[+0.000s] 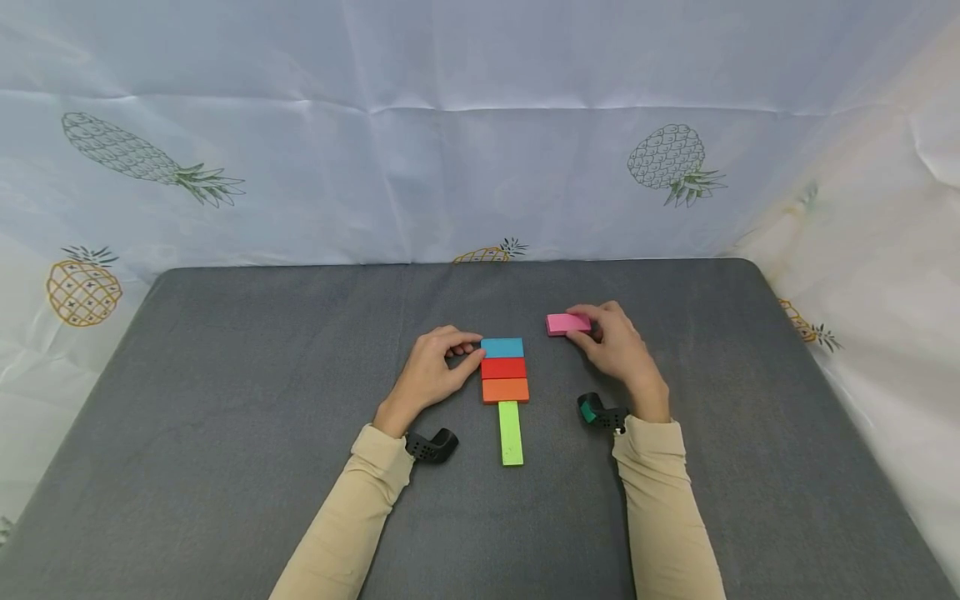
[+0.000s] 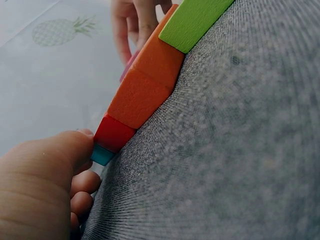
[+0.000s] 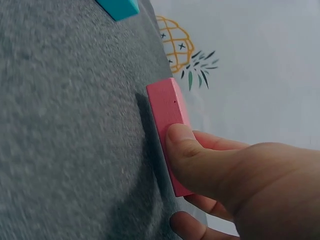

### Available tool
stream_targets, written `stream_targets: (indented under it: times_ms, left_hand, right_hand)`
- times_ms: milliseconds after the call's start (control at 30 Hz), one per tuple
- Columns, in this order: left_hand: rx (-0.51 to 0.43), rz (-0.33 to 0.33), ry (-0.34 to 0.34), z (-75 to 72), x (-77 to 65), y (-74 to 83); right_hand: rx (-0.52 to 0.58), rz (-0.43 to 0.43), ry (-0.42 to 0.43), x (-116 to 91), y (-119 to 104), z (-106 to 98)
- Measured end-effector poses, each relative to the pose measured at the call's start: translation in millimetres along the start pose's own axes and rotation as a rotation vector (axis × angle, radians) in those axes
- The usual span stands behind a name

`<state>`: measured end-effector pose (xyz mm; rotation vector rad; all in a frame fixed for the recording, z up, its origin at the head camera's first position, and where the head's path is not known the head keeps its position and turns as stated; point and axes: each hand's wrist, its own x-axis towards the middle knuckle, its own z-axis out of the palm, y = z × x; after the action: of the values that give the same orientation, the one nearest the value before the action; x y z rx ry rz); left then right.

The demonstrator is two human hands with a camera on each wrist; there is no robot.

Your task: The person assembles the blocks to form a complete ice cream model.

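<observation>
Four flat wooden blocks form one column: a blue block (image 1: 502,348) at the far end, then a red block (image 1: 503,368), an orange block (image 1: 506,390), and a lime green block (image 1: 511,433) set lengthwise at the near end. With thumb and index finger, my left hand (image 1: 437,367) pinches the left end of the blue block; the thumb hides part of it in the left wrist view. Off to the right and farther back, my right hand (image 1: 617,342) holds a pink block (image 3: 167,112) between thumb and fingers. In the right wrist view a shadow lies beside the pink block.
A dark grey cloth (image 1: 262,467) covers the table. Behind it hangs a white curtain (image 1: 420,183) printed with pineapples. Each wrist wears a black band with a small camera; the left camera (image 1: 432,447) sits near the cloth, as does the right camera (image 1: 600,412).
</observation>
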<state>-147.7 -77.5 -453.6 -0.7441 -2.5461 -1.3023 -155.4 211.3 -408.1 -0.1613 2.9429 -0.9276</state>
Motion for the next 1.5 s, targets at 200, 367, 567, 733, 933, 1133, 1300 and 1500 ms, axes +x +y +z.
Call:
stream_targets:
  times_ms: [200,367,567,733,933,1133,1300,1500]
  left_hand:
    - [0.006,-0.005,0.001,0.7,0.0,-1.3]
    - [0.007,0.000,0.006,0.4,-0.1,-1.3]
    - [0.004,-0.023,-0.009,0.0,0.3,-0.6]
    - [0.005,-0.023,-0.009,0.6,0.8,-0.9]
    - [0.008,-0.017,-0.005,0.3,1.2,-0.6]
    - [0.006,-0.004,0.001,-0.2,0.7,-0.4]
    - [0.004,-0.025,-0.011,0.1,1.2,-0.9]
    - [-0.003,-0.018,-0.005,0.4,0.9,-1.5]
  right_hand:
    - [0.003,0.001,0.012,2,-8,6]
    - [-0.003,0.008,0.001,3,-18,11]
    - [-0.019,0.014,0.007,4,-25,17]
    - [-0.025,0.007,0.015,5,-29,21]
    - [-0.032,-0.017,0.007,5,-33,25]
    - [-0.040,-0.030,-0.013,5,-36,27]
    - [-0.047,-0.039,-0.024,5,-39,30]
    - [-0.042,-0.053,-0.038,4,-42,32]
